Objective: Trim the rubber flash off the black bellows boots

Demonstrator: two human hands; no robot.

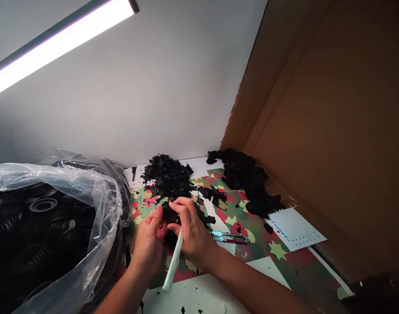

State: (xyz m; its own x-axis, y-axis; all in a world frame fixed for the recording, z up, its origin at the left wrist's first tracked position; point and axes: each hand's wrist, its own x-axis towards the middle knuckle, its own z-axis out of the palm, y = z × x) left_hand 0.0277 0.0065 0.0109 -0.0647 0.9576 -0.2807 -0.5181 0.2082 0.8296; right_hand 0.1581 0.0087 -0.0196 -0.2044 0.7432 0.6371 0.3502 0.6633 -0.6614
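My left hand (150,237) and my right hand (191,229) meet over the patterned table top, both closed around a small black rubber part (168,212) held between them. The right hand also grips a thin white-handled tool (173,264) that slants down toward me. Just behind the hands lies a heap of black rubber scraps (168,176).
A clear plastic bag (52,226) full of black ribbed rubber parts fills the left. A second pile of black pieces (248,181) lies against a tall cardboard wall (324,131) on the right. Red-handled snips (230,237) and a printed sheet (294,229) lie right of my hands.
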